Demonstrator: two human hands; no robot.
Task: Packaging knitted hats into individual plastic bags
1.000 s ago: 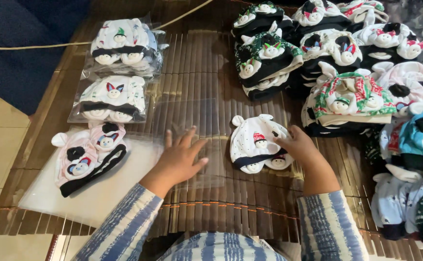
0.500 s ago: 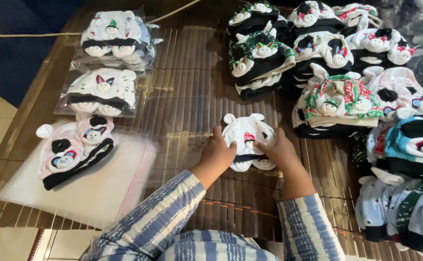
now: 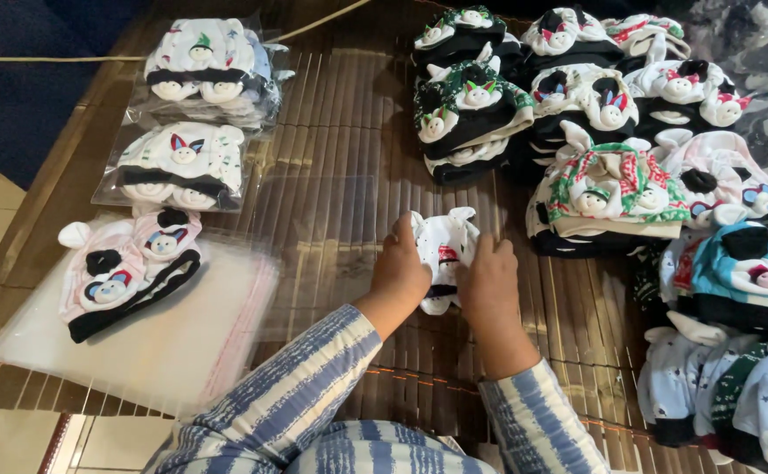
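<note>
A small white hat (image 3: 443,254) is gripped between the closed left hand (image 3: 401,274) and right hand (image 3: 489,285). Folding is judged under way; flattening it evenly on the slatted surface (image 3: 340,132) is called for next.

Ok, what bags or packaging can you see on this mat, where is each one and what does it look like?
Far clear bag: top left, see-through plastic, holds white and black hats.
Near clear bag: just below it, same plastic, white and black hats.
Flat empty bags: lower left, clear rectangular sheets, with a pink and black hat pair on their upper left corner.
No labels, signs or screens show.
</note>
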